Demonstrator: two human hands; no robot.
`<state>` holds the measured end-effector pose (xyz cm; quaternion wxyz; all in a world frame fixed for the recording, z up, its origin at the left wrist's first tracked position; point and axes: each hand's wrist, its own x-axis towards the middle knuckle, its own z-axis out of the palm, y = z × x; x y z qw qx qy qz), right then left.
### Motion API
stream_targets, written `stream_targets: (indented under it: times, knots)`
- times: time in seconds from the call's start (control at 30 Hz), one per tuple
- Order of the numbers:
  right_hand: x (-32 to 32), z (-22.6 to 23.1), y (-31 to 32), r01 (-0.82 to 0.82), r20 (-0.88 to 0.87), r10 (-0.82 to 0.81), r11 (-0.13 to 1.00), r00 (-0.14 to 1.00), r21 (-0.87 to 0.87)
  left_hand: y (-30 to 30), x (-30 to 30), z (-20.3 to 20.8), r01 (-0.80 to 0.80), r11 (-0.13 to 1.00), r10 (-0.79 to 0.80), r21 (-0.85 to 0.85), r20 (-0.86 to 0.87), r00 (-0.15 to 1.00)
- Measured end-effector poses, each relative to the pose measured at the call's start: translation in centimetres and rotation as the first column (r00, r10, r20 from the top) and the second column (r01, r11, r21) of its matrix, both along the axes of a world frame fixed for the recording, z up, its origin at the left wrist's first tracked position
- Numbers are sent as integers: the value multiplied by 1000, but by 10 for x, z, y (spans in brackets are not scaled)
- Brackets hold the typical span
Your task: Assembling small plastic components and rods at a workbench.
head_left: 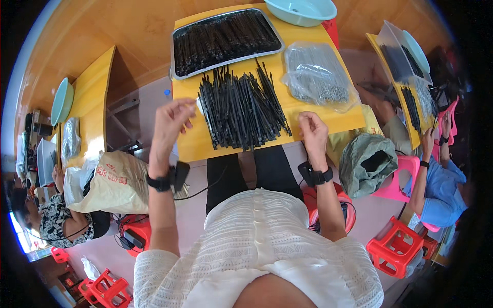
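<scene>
A wide pile of thin black strips, like cable ties (244,110), lies on the yellow table (192,149) in front of me. Just left of the pile, my left hand (173,119) is raised with its fingers loosely bent and apart; its fingertips are close to a small white piece (200,106) at the pile's edge. My right hand (314,132) is at the table's near edge, right of the pile, with fingers curled together; whatever they may hold is hidden. Behind the pile, a metal tray (177,72) holds many more black strips.
A clear plastic bag (318,74) of thin strips lies right of the pile, and a pale green basin (303,13) stands behind it. A dark green sack (354,169) sits near my right wrist; a beige sack (126,177) stands left. Other people work at tables on both sides.
</scene>
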<state>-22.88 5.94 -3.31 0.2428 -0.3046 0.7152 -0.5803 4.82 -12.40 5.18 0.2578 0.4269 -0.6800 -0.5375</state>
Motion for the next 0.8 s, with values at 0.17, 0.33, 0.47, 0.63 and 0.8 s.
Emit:
stream_targets:
  times: [0.17,0.33,0.47,0.63,0.8]
  knots:
    - [22,11,6,-149,-50,156,981,986,127,50,10,-26,-55,989,68,136,-89,994]
    - [24,22,14,-172,290,170,985,942,-19,66,-6,-33,-8,972,51,236,-176,983]
    - [26,54,34,-200,489,168,980,856,14,72,-25,-33,42,969,9,245,-203,979]
    - [22,77,68,-240,527,187,970,829,34,84,-43,-35,168,938,-84,304,-273,958]
    - [11,97,106,-290,472,238,956,849,40,99,-48,-36,410,842,-335,351,-255,907]
